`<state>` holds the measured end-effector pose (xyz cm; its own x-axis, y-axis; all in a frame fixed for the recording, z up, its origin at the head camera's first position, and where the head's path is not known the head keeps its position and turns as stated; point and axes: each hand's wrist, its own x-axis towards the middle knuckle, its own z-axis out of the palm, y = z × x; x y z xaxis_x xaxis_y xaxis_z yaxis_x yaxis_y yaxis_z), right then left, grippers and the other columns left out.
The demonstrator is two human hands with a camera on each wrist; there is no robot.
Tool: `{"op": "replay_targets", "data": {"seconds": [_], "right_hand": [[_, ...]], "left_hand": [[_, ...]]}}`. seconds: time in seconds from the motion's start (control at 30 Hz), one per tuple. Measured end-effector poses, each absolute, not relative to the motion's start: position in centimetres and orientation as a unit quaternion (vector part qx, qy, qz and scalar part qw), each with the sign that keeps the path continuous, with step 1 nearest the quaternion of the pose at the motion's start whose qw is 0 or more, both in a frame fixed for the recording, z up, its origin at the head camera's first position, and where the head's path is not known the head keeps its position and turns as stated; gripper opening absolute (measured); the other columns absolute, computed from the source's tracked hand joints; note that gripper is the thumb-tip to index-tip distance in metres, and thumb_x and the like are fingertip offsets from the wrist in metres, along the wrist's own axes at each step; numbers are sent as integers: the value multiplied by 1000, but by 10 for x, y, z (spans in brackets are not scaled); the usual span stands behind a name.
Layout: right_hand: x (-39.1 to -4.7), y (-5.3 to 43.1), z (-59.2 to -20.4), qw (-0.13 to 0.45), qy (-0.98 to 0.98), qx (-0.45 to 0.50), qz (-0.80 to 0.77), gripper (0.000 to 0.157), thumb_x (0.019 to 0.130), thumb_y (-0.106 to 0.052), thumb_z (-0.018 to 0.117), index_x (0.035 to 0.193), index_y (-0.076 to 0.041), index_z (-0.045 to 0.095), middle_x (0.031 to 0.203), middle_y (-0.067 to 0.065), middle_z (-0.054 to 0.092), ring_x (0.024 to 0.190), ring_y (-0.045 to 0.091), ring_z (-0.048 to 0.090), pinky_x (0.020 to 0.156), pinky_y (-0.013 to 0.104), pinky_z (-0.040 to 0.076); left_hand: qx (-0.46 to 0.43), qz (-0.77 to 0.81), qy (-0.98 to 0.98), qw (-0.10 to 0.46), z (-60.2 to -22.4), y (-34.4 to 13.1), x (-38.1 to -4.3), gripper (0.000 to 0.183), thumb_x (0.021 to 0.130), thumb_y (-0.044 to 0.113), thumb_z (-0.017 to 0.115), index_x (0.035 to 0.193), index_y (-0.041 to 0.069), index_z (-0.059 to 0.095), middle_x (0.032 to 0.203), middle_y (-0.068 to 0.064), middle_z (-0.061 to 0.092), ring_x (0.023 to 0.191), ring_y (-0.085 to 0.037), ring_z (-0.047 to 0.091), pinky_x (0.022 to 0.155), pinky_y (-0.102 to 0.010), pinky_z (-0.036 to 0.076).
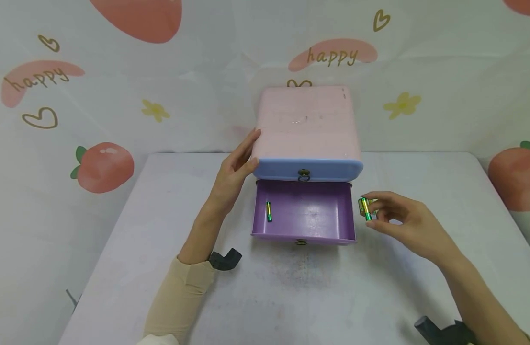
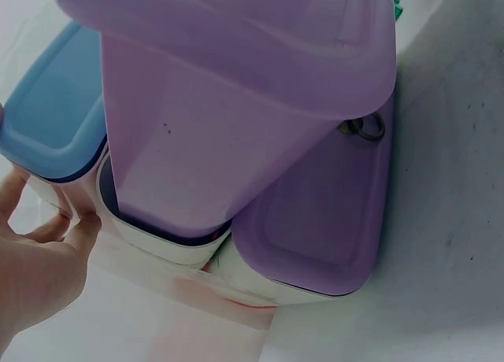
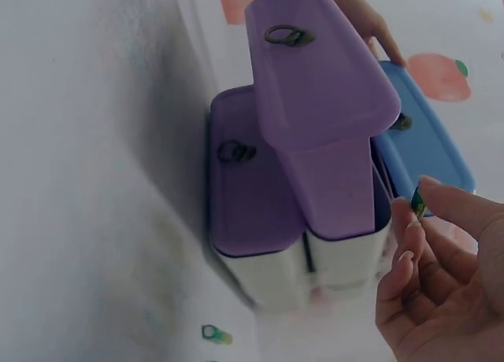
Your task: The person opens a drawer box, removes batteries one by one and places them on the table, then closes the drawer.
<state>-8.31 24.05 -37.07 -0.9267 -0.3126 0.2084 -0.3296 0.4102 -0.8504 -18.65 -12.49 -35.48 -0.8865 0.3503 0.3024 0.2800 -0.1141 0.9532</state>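
A small drawer cabinet (image 1: 308, 124) with a pink top stands on the table. Its blue top drawer (image 1: 277, 170) is closed, while the purple middle drawer (image 1: 308, 206) is pulled out. Inside that one, toward its left side, lies a green-and-gold battery (image 1: 269, 211). My left hand (image 1: 230, 177) rests against the cabinet's left side, thumb near the front edge and fingers stretched toward the back. Just right of the purple drawer, my right hand (image 1: 402, 218) pinches another green-and-gold battery (image 1: 366, 209) between thumb and fingertips. In the right wrist view this battery (image 3: 418, 202) is mostly hidden by the fingers.
Beside the cabinet, a loose battery (image 3: 216, 334) lies on the table in the right wrist view. Beneath the pulled-out drawer is a closed purple bottom drawer (image 3: 248, 189) with a ring pull. A printed cloth (image 1: 204, 72) hangs behind the white table (image 1: 178, 206).
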Motion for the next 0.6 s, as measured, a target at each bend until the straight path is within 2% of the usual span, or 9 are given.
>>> {"op": "replay_targets", "data": {"seconds": [0.6], "right_hand": [[-83, 257, -390, -2, -848, 152, 508, 46, 84, 7, 73, 127, -2, 60, 91, 3, 66, 75, 11, 58, 69, 17, 49]], "left_hand": [[242, 717, 653, 29, -355, -125, -186, 57, 100, 14, 54, 154, 15, 37, 161, 7, 30, 147, -12, 26, 119, -33, 22]]}}
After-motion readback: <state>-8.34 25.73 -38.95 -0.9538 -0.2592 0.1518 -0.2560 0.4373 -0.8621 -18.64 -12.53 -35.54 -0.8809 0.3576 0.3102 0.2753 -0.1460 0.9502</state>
